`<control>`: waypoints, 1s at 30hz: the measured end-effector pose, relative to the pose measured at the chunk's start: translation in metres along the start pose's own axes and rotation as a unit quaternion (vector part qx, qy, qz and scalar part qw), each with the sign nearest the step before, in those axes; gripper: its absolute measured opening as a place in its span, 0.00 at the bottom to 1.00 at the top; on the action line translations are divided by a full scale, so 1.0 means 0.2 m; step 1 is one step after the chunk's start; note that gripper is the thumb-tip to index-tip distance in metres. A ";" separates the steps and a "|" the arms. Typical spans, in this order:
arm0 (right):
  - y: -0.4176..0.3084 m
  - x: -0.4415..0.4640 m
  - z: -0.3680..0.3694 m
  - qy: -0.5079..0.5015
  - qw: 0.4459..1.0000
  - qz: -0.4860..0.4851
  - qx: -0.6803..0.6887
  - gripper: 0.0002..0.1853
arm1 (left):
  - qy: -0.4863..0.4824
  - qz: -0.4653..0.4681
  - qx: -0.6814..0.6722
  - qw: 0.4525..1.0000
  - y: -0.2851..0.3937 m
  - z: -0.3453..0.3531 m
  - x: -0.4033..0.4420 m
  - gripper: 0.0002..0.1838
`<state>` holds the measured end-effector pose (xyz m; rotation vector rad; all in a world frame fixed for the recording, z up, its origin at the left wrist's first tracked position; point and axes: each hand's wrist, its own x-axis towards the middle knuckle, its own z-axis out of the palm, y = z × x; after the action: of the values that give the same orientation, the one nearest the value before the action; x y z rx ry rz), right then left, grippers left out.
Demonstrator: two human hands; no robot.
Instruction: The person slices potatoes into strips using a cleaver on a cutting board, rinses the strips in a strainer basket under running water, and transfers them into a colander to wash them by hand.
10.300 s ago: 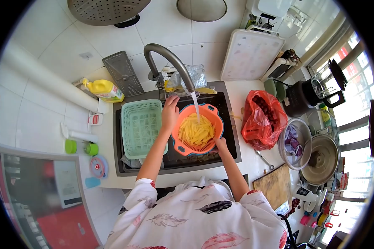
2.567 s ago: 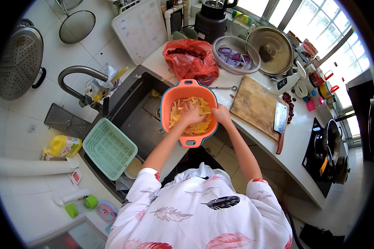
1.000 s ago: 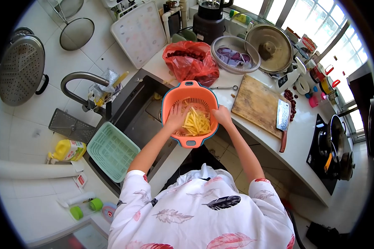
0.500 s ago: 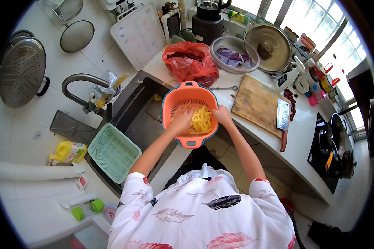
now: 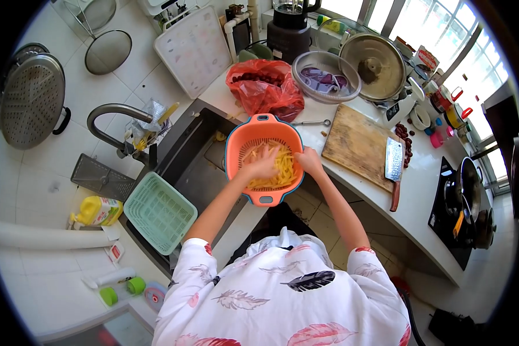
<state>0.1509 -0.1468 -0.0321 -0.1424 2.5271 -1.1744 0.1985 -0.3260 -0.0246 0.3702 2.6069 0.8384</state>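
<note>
An orange colander (image 5: 263,126) with a blue rim sits over the sink's right edge, by the counter. Pale yellow strips (image 5: 284,168) lie inside it. Among the strips is my left hand (image 5: 263,164), palm down with its fingers spread and slightly blurred. My right hand (image 5: 309,160) grips the colander's right rim, its fingers closed there. Left of the colander, a green basket (image 5: 160,213) rests over the dark sink (image 5: 199,167).
Beyond the colander lie a red bag (image 5: 265,86) and a bowl of purple pieces (image 5: 327,76). At right, a cleaver (image 5: 394,164) rests on the edge of a wooden board (image 5: 357,144). The faucet (image 5: 112,111) arches at left, and a stove (image 5: 448,213) stands far right.
Since the earliest frame, the water has stopped and the colander has moved to the sink's right edge. Lately my left hand has stirred through the strips, spreading them; my right hand keeps hold of the rim.
</note>
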 end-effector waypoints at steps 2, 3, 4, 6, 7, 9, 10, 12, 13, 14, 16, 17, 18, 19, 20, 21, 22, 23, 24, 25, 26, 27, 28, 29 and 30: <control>0.02 0.01 0.01 0.006 1.000 -0.008 -0.006 0.17 | -0.088 -0.122 0.140 0.979 0.13 0.03 -0.01 0.42; 0.03 0.02 0.01 0.010 1.000 -0.016 -0.013 0.17 | -0.065 -0.102 0.145 0.982 0.10 0.09 0.02 0.43; 0.03 0.01 0.02 0.009 1.000 -0.015 -0.013 0.17 | -0.067 -0.101 0.144 0.982 0.10 0.14 0.03 0.43; 0.03 0.01 0.02 0.027 0.999 -0.022 -0.003 0.17 | -0.066 -0.083 0.220 0.970 0.12 0.18 0.04 0.42; 0.03 0.00 0.02 0.025 0.999 -0.020 -0.004 0.17 | -0.068 -0.084 0.218 0.970 0.12 0.18 0.03 0.42; 0.02 0.01 0.01 0.009 1.000 -0.017 -0.012 0.18 | -0.096 -0.034 0.219 0.970 0.08 0.11 -0.02 0.40; 0.01 0.01 0.01 0.009 1.000 -0.019 -0.012 0.18 | -0.095 -0.035 0.220 0.970 0.05 0.09 -0.02 0.40; 0.00 0.00 0.01 0.012 1.000 -0.010 -0.027 0.18 | -0.056 -0.068 0.244 0.966 -0.03 0.07 -0.02 0.37; 0.00 0.00 0.00 0.013 1.000 -0.009 -0.027 0.18 | -0.056 -0.067 0.245 0.966 -0.11 0.08 0.02 0.37; -0.01 0.00 0.00 0.008 1.000 -0.007 -0.025 0.18 | 0.012 -0.076 0.230 0.970 -0.22 0.12 0.07 0.38; -0.01 -0.01 0.00 0.002 1.000 -0.003 -0.023 0.18 | 0.078 -0.086 0.213 0.970 -0.22 0.15 0.08 0.39; -0.01 -0.01 0.01 0.002 1.000 -0.004 -0.019 0.18 | 0.091 -0.125 0.195 0.969 -0.19 0.20 0.09 0.39; -0.01 0.00 0.01 0.002 1.000 -0.005 -0.015 0.18 | 0.105 -0.164 0.178 0.965 -0.12 0.22 0.07 0.38; 0.00 0.00 0.02 0.001 1.000 -0.004 -0.016 0.18 | 0.089 -0.133 0.197 0.967 -0.04 0.21 0.03 0.39; 0.01 0.01 0.03 0.010 1.000 -0.008 -0.010 0.18 | 0.089 -0.134 0.196 0.967 -0.02 0.21 0.00 0.39; 0.02 0.01 0.03 0.019 1.000 -0.011 -0.005 0.18 | 0.036 -0.101 0.195 0.975 0.00 0.20 -0.02 0.39; 0.03 0.02 0.02 0.017 1.000 -0.011 -0.006 0.18 | -0.017 -0.069 0.193 0.979 0.01 0.19 -0.04 0.39; 0.04 0.03 0.01 0.009 1.000 -0.004 -0.012 0.18 | -0.005 -0.028 0.214 0.976 0.00 0.15 -0.06 0.37; 0.03 0.05 0.00 0.001 1.000 0.002 -0.017 0.18 | -0.003 -0.031 0.214 0.976 -0.01 0.13 -0.07 0.37; 0.03 0.06 -0.02 -0.023 0.999 -0.010 -0.027 0.18 | 0.006 -0.011 0.208 0.978 -0.03 0.11 -0.09 0.34; 0.03 0.08 -0.05 -0.047 0.998 -0.023 -0.037 0.18 | 0.015 0.009 0.202 0.979 -0.04 0.09 -0.11 0.32; -0.01 0.08 -0.11 -0.090 0.995 -0.014 -0.039 0.17 | 0.016 0.005 0.202 0.979 -0.06 0.07 -0.12 0.32; -0.01 0.10 -0.12 -0.091 0.995 -0.015 -0.039 0.17 | 0.032 -0.003 0.170 0.985 -0.09 0.06 -0.13 0.30; -0.02 0.12 -0.13 -0.093 0.993 -0.034 -0.066 0.17 | 0.047 -0.011 0.137 0.989 -0.10 0.05 -0.13 0.30; -0.01 0.14 -0.15 -0.095 0.990 -0.052 -0.094 0.17 | 0.046 -0.011 0.135 0.990 -0.08 0.04 -0.14 0.30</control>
<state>0.1136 -0.1327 -0.0210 -0.4166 2.4815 -0.9086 0.2248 -0.3437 -0.0332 0.3819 2.8120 0.5057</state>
